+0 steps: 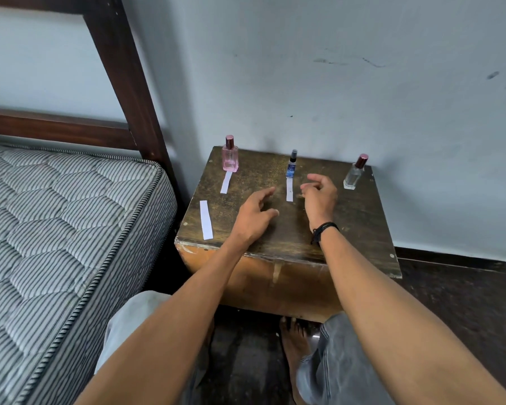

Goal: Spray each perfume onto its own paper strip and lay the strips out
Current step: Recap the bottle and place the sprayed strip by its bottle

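Three perfume bottles stand along the back of a worn wooden box point(357, 229): a pink bottle point(230, 154) at the left, a small blue spray bottle point(291, 165) in the middle, a clear bottle point(355, 173) with a dark red cap at the right. A white paper strip point(225, 182) lies in front of the pink bottle and another strip point(289, 190) in front of the blue one. A longer strip point(206, 220) lies near the box's left edge. My left hand point(254, 217) hovers left of the middle strip, fingers apart. My right hand point(319, 197) hovers right of it, fingers loosely curled, holding nothing.
A striped mattress point(56, 229) on a dark wooden bed frame point(123, 77) stands close on the left. A pale wall point(362, 83) runs right behind the box. My knees and a bare foot point(294, 343) are on the dark floor below the box.
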The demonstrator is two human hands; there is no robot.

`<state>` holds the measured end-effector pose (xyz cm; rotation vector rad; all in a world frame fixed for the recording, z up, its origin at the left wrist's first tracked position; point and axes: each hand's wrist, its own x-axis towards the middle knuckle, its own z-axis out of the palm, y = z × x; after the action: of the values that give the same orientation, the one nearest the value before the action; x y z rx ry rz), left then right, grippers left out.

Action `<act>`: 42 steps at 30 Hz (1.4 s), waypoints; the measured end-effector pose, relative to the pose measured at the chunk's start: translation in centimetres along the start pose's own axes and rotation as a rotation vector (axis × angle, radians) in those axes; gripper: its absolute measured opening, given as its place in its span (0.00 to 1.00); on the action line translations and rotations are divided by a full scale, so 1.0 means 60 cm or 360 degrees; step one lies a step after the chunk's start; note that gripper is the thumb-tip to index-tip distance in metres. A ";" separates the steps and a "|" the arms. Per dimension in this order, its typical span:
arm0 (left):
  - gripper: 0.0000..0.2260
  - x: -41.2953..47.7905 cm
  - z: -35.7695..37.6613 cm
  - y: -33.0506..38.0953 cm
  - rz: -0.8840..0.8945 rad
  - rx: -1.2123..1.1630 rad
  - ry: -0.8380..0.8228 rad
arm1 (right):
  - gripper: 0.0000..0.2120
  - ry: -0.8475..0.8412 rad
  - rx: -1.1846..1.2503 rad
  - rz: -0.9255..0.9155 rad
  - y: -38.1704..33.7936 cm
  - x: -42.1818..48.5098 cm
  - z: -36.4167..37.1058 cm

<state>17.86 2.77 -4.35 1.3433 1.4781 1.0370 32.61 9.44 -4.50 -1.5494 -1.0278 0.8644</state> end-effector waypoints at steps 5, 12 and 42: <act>0.24 -0.040 -0.026 0.005 0.0023 -0.0120 0.0062 | 0.12 -0.0081 -0.0018 0.0028 0.005 -0.050 -0.007; 0.11 -0.057 -0.094 0.006 0.0100 -0.0133 0.0465 | 0.10 -0.0330 -0.0265 -0.0049 -0.002 -0.119 0.010; 0.06 -0.021 -0.272 -0.011 -0.0107 0.0525 0.0435 | 0.14 -0.1242 -0.1056 -0.0915 -0.015 -0.188 0.146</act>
<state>2.11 0.97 -0.31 1.4052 1.9530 0.9929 20.28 2.25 -5.18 -1.2822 -2.3747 0.7469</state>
